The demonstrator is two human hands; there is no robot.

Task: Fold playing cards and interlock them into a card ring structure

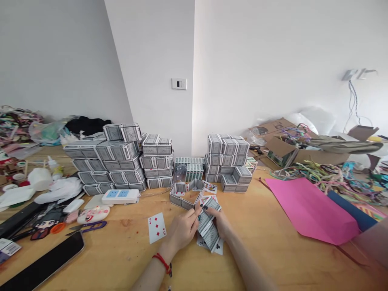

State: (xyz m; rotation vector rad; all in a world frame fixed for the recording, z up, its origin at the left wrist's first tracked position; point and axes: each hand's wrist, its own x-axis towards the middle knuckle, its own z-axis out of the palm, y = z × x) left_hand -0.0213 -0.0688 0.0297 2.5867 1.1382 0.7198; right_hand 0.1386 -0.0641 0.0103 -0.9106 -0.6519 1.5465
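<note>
My left hand and my right hand meet over a strip of folded playing cards with patterned backs, both closed on it near the table's front middle. The left hand, with a red string at the wrist, pinches the strip's upper end. Just beyond the fingers stands a small open ring of joined cards on the wooden table. A three of diamonds lies face up to the left of my left hand. More face-up cards lie behind the ring.
Stacks of card boxes rise at the back left, with more card boxes at the back right. A white power strip, scissors and a phone lie left. Pink paper and cardboard boxes with cords sit right.
</note>
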